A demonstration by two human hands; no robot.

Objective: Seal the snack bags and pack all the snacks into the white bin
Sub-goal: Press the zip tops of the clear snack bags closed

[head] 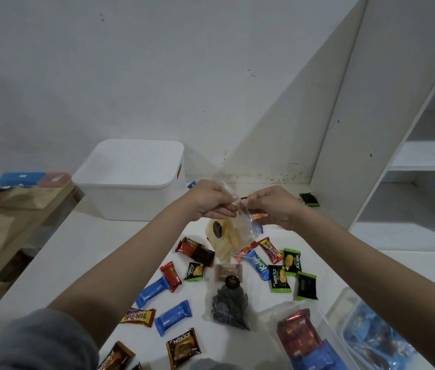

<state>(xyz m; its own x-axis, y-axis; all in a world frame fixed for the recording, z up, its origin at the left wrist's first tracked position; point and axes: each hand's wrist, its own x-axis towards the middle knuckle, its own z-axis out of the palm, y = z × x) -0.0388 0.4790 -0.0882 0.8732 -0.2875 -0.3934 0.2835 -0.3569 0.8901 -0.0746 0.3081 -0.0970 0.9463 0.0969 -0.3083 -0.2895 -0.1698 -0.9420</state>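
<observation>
1. The left hand and the right hand are both raised above the white table. Together they hold the top edge of a clear snack bag between them.
2. The left hand pinches the bag's top edge with thumb and fingers curled. The right hand pinches the other end of the same edge in the same way.
3. The clear snack bag hangs down from the hands. Inside it are pale yellow chips and one round dark label. It is not clear whether its top is already closed.
4. The white bin stands at the far side of the table, to the left of the hands, near the wall. Its inside looks white; what lies at the bottom cannot be seen.
5. A second clear bag lies on the table nearer to the person. It holds dark round swirl biscuits and has a black round label near its top.
6. At the lower right is a clear plastic container with red and blue wrapped snacks inside. Just beside it, at the right edge, a second clear container holds blue wrapped pieces.
7. Many small snack packets lie loose on the table around the bags: blue, red, brown and green-black ones.
8. One green-black packet lies apart, far on the right near the shelf.
</observation>
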